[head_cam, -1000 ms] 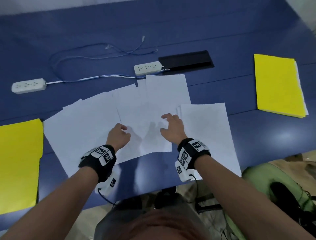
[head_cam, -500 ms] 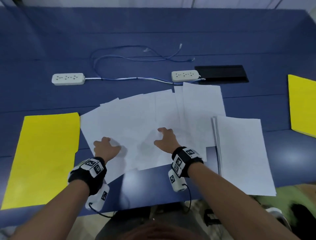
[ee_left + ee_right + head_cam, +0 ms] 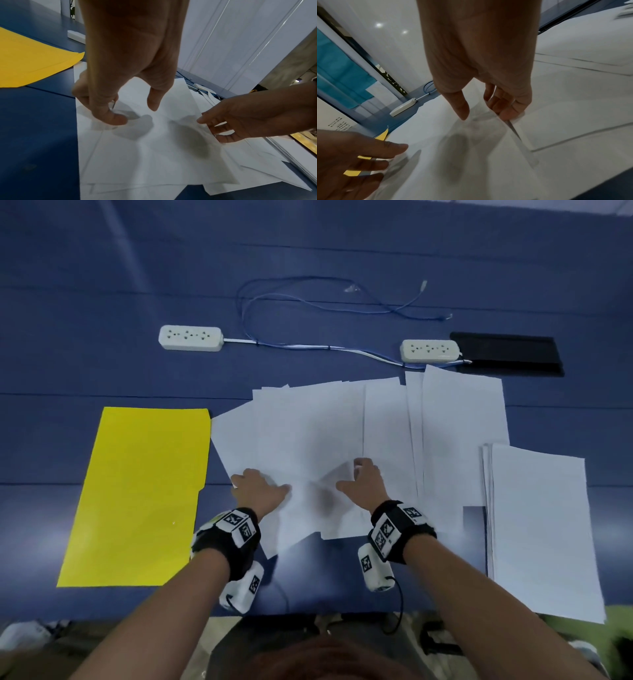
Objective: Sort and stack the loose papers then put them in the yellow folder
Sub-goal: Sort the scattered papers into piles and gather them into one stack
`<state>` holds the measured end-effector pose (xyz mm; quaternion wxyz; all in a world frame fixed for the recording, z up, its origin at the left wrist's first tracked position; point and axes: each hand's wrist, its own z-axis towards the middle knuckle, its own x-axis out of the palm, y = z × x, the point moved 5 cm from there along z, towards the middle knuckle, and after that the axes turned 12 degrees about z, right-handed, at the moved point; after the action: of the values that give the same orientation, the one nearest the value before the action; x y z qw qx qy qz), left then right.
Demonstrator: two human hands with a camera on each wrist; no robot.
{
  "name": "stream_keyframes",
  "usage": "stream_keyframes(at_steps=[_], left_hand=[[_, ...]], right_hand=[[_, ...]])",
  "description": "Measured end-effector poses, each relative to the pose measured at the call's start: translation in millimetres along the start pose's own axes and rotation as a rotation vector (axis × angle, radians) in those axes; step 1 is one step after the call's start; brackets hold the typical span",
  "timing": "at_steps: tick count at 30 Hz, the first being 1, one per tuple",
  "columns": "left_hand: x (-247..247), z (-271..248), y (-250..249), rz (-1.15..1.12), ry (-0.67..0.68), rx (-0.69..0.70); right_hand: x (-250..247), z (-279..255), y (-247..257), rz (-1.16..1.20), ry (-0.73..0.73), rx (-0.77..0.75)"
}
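Only wrist views show | left fingers (image 3: 116,119) pressing papers (image 3: 154,155) | right fingers (image 3: 510,112) under lifted edge, unpinched

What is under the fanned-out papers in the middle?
Blue table shows around the loose papers, which overlap one another. Anything else beneath them is covered.

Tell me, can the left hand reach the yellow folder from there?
Probably yes. The left hand touches the loose papers right beside the yellow folder, and nothing stands between them.
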<state>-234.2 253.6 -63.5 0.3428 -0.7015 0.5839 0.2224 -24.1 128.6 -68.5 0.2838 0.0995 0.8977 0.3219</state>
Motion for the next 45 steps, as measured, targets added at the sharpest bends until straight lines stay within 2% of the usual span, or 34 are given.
stream_keyframes(at_steps=[2,5,7,10,14,18,22,27,33,35,38,42,45], left_hand=[[2.0,1.0,3.1,-0.045,0.005,-0.033],[5.9,5.0,7.2,-0.154,0.028,-0.003],[6.1,3.4,8.9,-0.197,0.046,0.005],[7.7,-1.0,8.3,-0.146,0.055,0.064],[6.8,-6.3,5.8,-0.267,0.031,0.126],[-8.2,-18.1,-6.2,-0.444,-0.060,0.174],[-27.9,-33.5,-26.6,-0.522,-0.145,0.269],[-60.3,-63.6,-65.3,-0.530,-0.326,0.416],[-76.8,-97.0,-94.8,-0.594,-0.478,0.466],[-73.6,-108.8,-97.4,-0.609,-0.466,0.479],[-51.5,-119.6,-93.8,-0.583,-0.371,0.464],[-11.2,-131.9,-85.9,-0.476,-0.228,0.428],[-5.2,-146.1,-81.7,-0.533,-0.286,0.415]], right_hand=[[1.2,0.7,-2.5,0.018,0.000,0.041],[1.7,1.8,-5.2,0.000,0.011,0.088],[2.3,1.9,-4.1,-0.005,0.026,0.070],[2.0,-1.9,-0.4,0.132,0.045,0.032],[-0.9,-8.4,6.4,0.315,0.055,0.005],[-13.0,-14.1,15.2,0.363,0.072,-0.094],[-41.3,-28.0,38.0,0.463,0.056,-0.237],[-79.3,-48.5,67.9,0.539,-0.055,-0.376],[-121.4,-82.3,92.7,0.591,-0.164,-0.601],[-129.7,-90.0,88.8,0.604,-0.171,-0.613],[-133.2,-96.0,70.6,0.569,-0.146,-0.602],[-120.6,-94.4,31.4,0.468,-0.081,-0.483],[-120.5,-99.8,15.3,0.512,-0.094,-0.464]])
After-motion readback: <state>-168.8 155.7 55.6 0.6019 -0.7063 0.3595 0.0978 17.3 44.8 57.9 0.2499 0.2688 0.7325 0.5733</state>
